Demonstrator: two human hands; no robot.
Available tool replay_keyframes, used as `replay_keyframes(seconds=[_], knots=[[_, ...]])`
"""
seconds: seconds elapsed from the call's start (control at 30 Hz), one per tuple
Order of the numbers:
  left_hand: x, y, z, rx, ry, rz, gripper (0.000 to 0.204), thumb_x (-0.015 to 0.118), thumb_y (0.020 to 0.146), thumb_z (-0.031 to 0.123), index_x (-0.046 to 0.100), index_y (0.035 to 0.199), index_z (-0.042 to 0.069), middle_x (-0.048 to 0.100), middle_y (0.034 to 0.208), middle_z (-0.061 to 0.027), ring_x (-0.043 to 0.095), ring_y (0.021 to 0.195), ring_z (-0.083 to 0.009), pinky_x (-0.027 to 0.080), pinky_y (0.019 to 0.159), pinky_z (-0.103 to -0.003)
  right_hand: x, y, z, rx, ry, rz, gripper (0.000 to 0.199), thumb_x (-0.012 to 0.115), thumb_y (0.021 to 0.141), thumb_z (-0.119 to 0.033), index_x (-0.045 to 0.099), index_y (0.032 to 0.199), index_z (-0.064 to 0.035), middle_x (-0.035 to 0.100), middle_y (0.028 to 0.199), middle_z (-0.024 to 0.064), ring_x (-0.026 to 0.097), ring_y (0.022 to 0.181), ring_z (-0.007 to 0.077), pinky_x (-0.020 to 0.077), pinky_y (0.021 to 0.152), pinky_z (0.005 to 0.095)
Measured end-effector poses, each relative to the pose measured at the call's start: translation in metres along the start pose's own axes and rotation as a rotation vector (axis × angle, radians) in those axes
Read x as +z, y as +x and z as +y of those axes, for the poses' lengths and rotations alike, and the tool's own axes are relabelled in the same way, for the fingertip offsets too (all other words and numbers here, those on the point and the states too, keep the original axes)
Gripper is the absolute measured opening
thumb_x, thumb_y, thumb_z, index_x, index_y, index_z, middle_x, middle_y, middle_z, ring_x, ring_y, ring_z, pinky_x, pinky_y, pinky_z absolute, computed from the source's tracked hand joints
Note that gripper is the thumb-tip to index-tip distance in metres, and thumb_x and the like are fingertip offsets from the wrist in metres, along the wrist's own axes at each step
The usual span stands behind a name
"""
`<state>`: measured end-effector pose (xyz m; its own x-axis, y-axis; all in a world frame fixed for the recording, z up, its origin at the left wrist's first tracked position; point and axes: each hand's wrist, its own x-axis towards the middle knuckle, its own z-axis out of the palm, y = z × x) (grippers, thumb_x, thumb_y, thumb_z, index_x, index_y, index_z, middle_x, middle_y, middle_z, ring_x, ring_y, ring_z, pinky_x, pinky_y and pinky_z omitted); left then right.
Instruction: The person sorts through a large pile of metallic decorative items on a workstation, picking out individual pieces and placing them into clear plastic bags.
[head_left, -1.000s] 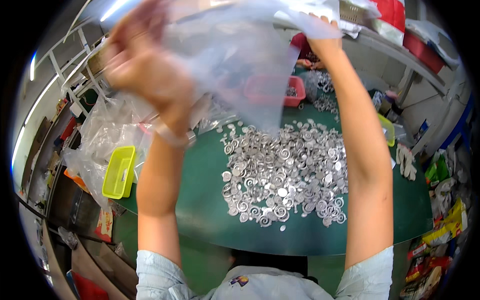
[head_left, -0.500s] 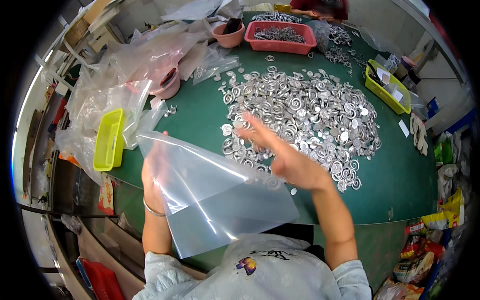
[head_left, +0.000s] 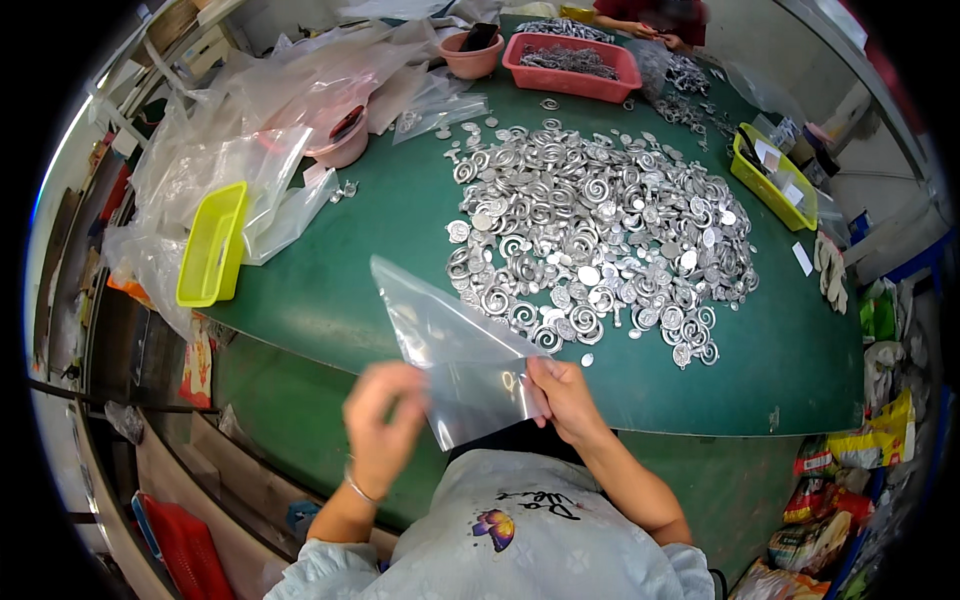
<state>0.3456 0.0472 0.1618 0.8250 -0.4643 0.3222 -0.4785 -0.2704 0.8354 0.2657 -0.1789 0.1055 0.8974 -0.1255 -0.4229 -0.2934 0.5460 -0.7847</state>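
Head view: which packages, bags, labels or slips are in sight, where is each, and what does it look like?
Clear plastic bag: held between left hand and right hand at the table's near edge; flat, transparent.
Heap of clear plastic bags: table's far left; crumpled, see-through.
Paper slips: in the yellow tray, right; small, white.
Colourful packets: floor, lower right; red, yellow, green.

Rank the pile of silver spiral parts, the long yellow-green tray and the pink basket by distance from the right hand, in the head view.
From the right hand, which holds the clear bag:
1. Pile of silver spiral parts, just beyond it on the green table.
2. Long yellow-green tray, at the table's left edge.
3. Pink basket, at the far edge.
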Motion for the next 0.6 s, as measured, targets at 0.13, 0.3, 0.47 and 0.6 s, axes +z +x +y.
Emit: replay_keyframes(seconds=[0.13, 0.3, 0.47, 0.6], knots=[[0.036, -0.024, 0.031, 0.216, 0.253, -0.138, 0.036, 0.077, 0.064, 0.009, 0.062, 0.096, 0.002, 0.059, 0.102, -0.0130, 0.056, 0.099, -0.0298, 0.040, 0.093, -0.042, 0.010, -0.013, 0.001, 0.147, 0.230, -0.081, 0.043, 0.044, 0.099, -0.033, 0.045, 0.064, -0.0082, 0.031, 0.040, -0.0027, 0.026, 0.032, 0.0096, 0.0229, 0.035, 0.0255], [0.048, -0.047, -0.004, 0.258, 0.298, -0.068, 0.034, 0.076, 0.066, 0.007, 0.064, 0.097, 0.002, 0.061, 0.095, -0.0112, 0.058, 0.094, -0.0280, 0.040, 0.091, -0.044, 0.005, -0.026, 0.002, 0.176, 0.109, -0.242, 0.035, 0.046, 0.099, -0.031, 0.054, 0.075, -0.0060, 0.037, 0.046, -0.0033, 0.031, 0.036, 0.0079, 0.0244, 0.038, 0.0230], [0.039, -0.046, -0.006, 0.295, 0.284, 0.200, 0.019, 0.075, 0.061, -0.002, 0.061, 0.073, 0.003, 0.057, 0.068, -0.0074, 0.056, 0.066, -0.0266, 0.042, 0.063, -0.035, 0.031, -0.043, 0.006, -0.117, 0.097, -0.090, 0.030, 0.053, 0.096, -0.029, 0.059, 0.100, 0.0002, 0.052, 0.065, -0.0002, 0.051, 0.058, 0.0111, 0.0388, 0.054, 0.0222], [0.050, -0.056, -0.003, 0.234, 0.194, 0.142, 0.031, 0.081, 0.058, 0.004, 0.050, 0.064, 0.004, 0.039, 0.055, -0.0063, 0.044, 0.051, -0.0223, 0.036, 0.049, -0.033, 0.039, -0.054, 0.031, -0.304, -0.109, -0.100, 0.026, 0.061, 0.091, -0.020, 0.061, 0.104, 0.0026, 0.064, 0.084, 0.0041, 0.061, 0.074, 0.0128, 0.0478, 0.068, 0.0252]])
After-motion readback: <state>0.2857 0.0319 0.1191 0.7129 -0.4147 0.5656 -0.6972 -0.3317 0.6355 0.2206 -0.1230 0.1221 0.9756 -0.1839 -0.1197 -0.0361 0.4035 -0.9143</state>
